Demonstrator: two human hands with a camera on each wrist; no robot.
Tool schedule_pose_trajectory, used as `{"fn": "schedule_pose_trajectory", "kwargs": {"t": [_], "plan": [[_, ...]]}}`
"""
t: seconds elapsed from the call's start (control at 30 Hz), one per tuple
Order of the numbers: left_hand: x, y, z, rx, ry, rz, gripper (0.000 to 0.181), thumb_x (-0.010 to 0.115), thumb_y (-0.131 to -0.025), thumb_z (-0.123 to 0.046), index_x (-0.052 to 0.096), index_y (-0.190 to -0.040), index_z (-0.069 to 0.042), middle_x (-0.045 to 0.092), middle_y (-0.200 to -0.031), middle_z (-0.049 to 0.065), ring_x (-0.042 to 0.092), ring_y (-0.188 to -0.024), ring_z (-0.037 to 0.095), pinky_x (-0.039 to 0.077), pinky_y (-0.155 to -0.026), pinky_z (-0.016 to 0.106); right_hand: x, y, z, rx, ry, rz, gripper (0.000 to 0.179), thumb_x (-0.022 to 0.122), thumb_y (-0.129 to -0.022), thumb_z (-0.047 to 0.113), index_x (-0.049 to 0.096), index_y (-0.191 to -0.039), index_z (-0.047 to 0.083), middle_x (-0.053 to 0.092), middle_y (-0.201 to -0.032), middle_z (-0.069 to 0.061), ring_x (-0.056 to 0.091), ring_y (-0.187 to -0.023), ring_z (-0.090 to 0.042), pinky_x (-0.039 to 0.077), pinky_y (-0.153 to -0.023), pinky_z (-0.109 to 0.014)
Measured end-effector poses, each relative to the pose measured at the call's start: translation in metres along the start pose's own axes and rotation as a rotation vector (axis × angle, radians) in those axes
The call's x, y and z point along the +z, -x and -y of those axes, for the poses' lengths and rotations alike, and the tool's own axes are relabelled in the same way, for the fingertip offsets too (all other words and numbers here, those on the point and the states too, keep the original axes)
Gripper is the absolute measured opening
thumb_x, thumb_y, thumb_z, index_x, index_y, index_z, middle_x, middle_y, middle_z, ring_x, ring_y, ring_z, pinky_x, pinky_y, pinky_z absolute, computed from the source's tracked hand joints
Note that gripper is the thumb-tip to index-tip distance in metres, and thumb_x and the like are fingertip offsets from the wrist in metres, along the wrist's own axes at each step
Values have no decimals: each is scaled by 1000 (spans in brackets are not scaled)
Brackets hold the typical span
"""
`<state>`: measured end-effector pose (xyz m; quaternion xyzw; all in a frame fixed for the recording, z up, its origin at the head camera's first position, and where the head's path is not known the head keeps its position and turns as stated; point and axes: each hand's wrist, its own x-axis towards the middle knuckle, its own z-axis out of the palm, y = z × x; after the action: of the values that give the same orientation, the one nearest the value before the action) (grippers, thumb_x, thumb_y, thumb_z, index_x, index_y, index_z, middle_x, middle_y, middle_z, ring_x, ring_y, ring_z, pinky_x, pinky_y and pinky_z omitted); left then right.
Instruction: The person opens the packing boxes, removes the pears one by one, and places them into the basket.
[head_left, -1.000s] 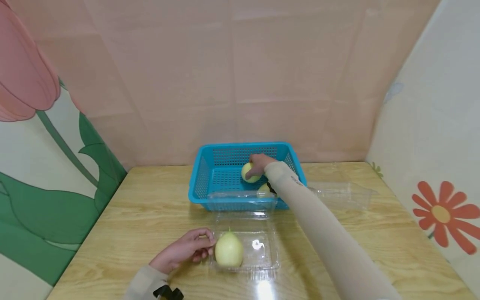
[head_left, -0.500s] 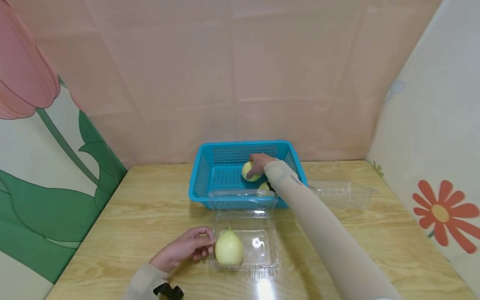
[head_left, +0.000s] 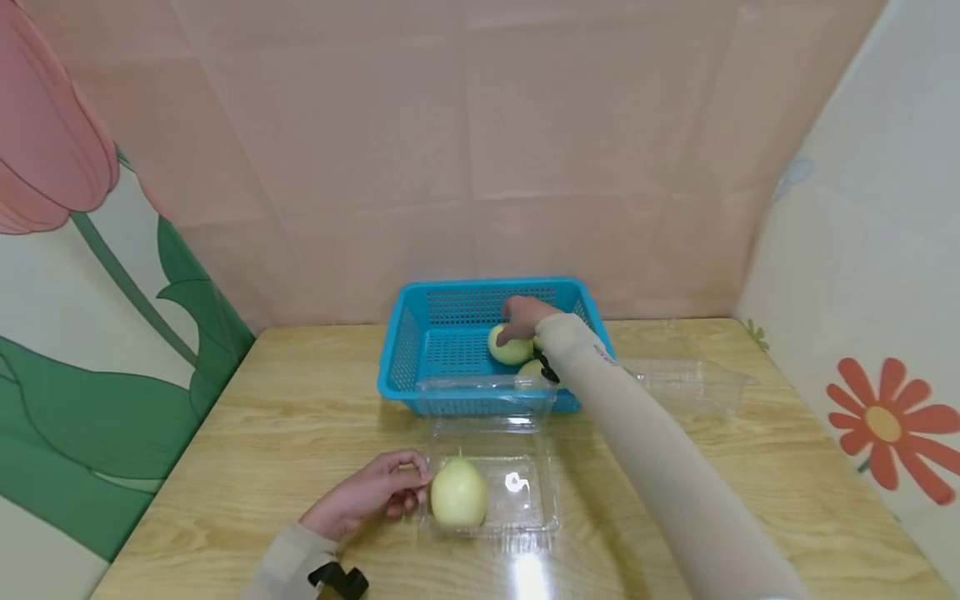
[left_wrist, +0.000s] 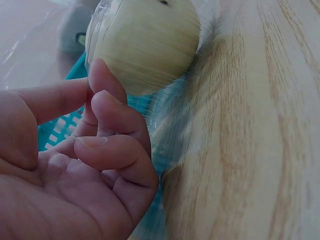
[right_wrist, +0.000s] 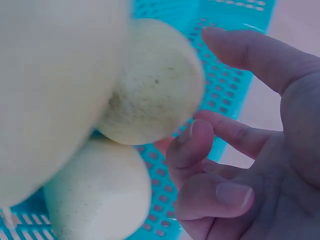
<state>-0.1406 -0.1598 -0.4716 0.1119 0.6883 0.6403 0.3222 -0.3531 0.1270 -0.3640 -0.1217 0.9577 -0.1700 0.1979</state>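
Observation:
My left hand (head_left: pixel 375 493) pinches the left rim of an open clear plastic clamshell box (head_left: pixel 519 498) between thumb and index finger, as the left wrist view shows. One pale yellow-green pear (head_left: pixel 459 494), stem up, sits in the left half of that box. My right hand (head_left: pixel 525 318) is over the blue basket (head_left: pixel 408 333), beside a pear (head_left: pixel 507 346). In the right wrist view, the thumb stands apart from the nearest pear (right_wrist: pixel 155 82) and the loosely bent fingers are right at its side. Another pear (right_wrist: pixel 100 192) lies below it, and a third (right_wrist: pixel 45 85) fills the left edge.
The box's raised lid (head_left: pixel 483 393) overlaps the basket's front wall in the head view. A second clear plastic container (head_left: pixel 686 385) lies right of the basket on the wooden table (head_left: pixel 315 392). A pink backdrop (head_left: pixel 337 167) hangs behind the table.
The right hand has drawn slightly right and away from the pear it was holding in the basket, and more of that pear shows. My left hand stays at the box rim.

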Motion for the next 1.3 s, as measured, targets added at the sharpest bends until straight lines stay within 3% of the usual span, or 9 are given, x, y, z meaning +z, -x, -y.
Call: {"fn": "schedule_pose_trajectory", "kwargs": {"t": [0.13, 0.3, 0.5, 0.67, 0.8, 1.0, 1.13, 1.3], "plan": [[2, 0, -2, -1, 4, 0, 11, 59, -99, -21, 58, -95, -11, 63, -81, -1, 50, -65, 9, 38, -52, 18, -14, 12, 2, -38, -19, -1, 67, 69, -92, 36, 44, -148, 8, 41, -153, -15, 44, -136, -36, 44, -104, -54], [5, 0, -5, 1, 14, 1, 9, 58, -100, -17, 58, -96, -9, 63, -80, -1, 51, -65, 9, 38, -51, 18, -30, 37, 8, -132, -45, -50, 63, 67, -94, 37, 46, -144, 6, 50, -146, -17, 50, -130, -35, 45, -103, -53], [7, -3, -6, 13, 12, -18, 10, 58, -99, -17, 58, -96, -7, 63, -79, 0, 50, -64, 9, 37, -51, 19, -45, 82, 21, -276, -73, -162, 49, 67, -93, 32, 54, -131, 4, 61, -124, -18, 58, -115, -33, 49, -96, -49], [8, -8, -5, 16, 17, -20, 10, 60, -99, -18, 57, -96, -8, 63, -79, -1, 49, -65, 9, 36, -50, 19, -47, 128, 32, -399, -49, -288, 22, 69, -93, 29, 63, -102, 9, 65, -93, -7, 59, -84, -23, 49, -76, -40], [8, -10, -5, 13, 15, -28, 10, 59, -99, -18, 58, -97, -8, 64, -79, -1, 50, -64, 9, 36, -50, 19, -39, 167, 44, -519, -14, -350, 15, 71, -92, 26, 62, -86, 16, 59, -73, 4, 50, -62, -14, 43, -61, -32], [7, -12, -5, 18, 9, -41, 11, 59, -99, -18, 58, -98, -7, 64, -79, 0, 51, -64, 9, 37, -50, 19, -18, 207, 56, -654, 53, -279, 20, 71, -93, 23, 60, -76, 21, 53, -65, 14, 46, -58, -4, 41, -56, -23], [7, -12, -4, 21, 12, -41, 12, 59, -99, -18, 58, -98, -7, 64, -80, 0, 51, -65, 9, 37, -51, 19, 4, 220, 58, -675, 91, -211, 16, 70, -91, 21, 62, -78, 22, 54, -67, 18, 46, -58, 1, 42, -53, -20], [7, -14, -4, 23, 19, -40, 11, 59, -99, -18, 58, -97, -8, 64, -80, -1, 51, -66, 9, 37, -51, 19, 38, 222, 57, -690, 163, -174, 7, 71, -90, 23, 67, -88, 18, 60, -72, 15, 52, -64, 1, 44, -56, -20]]}}
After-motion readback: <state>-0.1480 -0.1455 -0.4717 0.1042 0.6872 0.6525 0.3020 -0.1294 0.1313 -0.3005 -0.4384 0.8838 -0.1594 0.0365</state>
